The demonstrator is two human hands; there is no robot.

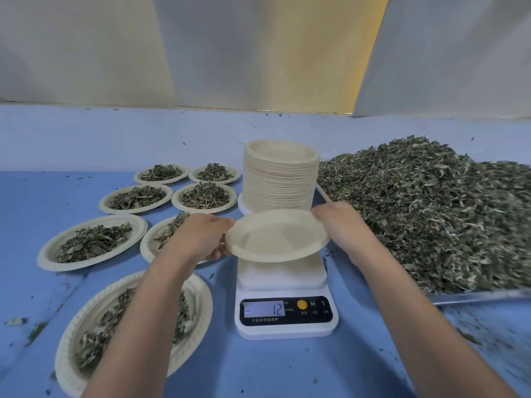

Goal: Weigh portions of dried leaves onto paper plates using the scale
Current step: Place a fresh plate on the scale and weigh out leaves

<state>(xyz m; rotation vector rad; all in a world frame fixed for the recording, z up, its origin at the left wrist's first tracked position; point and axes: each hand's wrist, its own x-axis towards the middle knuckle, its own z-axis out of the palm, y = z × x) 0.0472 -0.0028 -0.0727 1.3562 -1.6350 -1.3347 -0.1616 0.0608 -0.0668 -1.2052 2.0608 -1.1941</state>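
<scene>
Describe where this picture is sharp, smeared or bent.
Head view: the scale's display is sharp, reading minus 12; the leaf heap smears toward the right edge; the wide lens stretches the nearest filled plate; light is soft, with faint shadows.

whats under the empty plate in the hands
The white platform of the scale, its front part showing. The empty plate, held at its rim by the left hand and right hand, covers the platform's back part, so contact cannot be judged.

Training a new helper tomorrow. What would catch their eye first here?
A huge heap of dried leaves fills the right side. At centre, the left hand and right hand hold an empty paper plate over the white scale, before a tall plate stack. Filled plates lie left.
</scene>
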